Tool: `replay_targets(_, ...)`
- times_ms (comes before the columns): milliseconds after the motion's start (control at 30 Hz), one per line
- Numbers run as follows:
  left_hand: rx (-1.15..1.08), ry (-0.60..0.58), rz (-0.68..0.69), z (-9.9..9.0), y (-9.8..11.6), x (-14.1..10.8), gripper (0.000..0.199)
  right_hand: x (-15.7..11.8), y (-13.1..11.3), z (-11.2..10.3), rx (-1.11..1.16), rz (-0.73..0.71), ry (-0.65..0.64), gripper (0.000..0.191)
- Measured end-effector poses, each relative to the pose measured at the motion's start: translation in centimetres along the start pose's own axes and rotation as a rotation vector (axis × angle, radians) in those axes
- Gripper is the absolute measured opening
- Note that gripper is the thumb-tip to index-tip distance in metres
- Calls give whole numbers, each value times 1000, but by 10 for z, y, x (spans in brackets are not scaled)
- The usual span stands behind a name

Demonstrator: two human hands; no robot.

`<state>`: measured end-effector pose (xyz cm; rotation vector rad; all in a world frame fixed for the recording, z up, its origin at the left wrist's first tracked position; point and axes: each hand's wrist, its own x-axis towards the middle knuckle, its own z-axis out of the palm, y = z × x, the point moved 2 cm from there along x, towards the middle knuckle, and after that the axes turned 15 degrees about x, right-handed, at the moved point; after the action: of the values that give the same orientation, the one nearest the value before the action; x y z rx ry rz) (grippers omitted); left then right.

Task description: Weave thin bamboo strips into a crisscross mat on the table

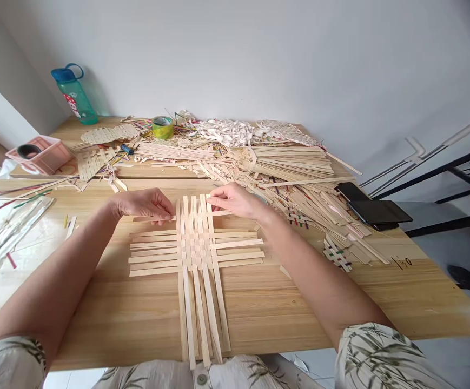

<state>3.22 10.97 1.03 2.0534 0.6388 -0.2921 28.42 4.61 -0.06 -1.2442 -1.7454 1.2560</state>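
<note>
The left hand (143,204) and right hand (235,200) each pinch pale flat strips (196,208), probably bamboo, along the upper edge of a crisscross woven mat (196,251) on the light wooden tabletop (259,319).

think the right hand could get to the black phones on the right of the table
Probably yes. The right hand sits on the woven wooden strips, and only a low heap of loose strips lies between it and the black phones. Nothing tall blocks the way, though it would have to lift and stretch across.
</note>
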Motion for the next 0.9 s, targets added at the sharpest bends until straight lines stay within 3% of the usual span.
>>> replay_targets(133,211,30,-53,-2,9,-7,34,-3,-6,0,-253,-52,91,19)
replay_targets(267,305,136,-114,-6,13,-14,34,-15,-25,-6,-294,-114,215,25)
replay_targets(433,393,223,-198,-7,18,-19,28,-30,-39,7,-347,-117,187,21)
replay_targets(500,451,328,-237,0,26,-21,27,-36,-36,20,-448,-105,157,21)
replay_targets(600,598,597,-298,24,39,-20,25,-46,-21,45,-582,-138,187,32)
replay_targets(700,741,789,-257,64,47,-11,20,-53,-3,69,-638,-156,250,36)
replay_targets(800,838,877,-323,101,46,0,18,-57,6,85,-688,-191,284,29)
replay_targets(900,886,912,-365,121,42,8,19,-58,8,91,-695,-218,331,28)
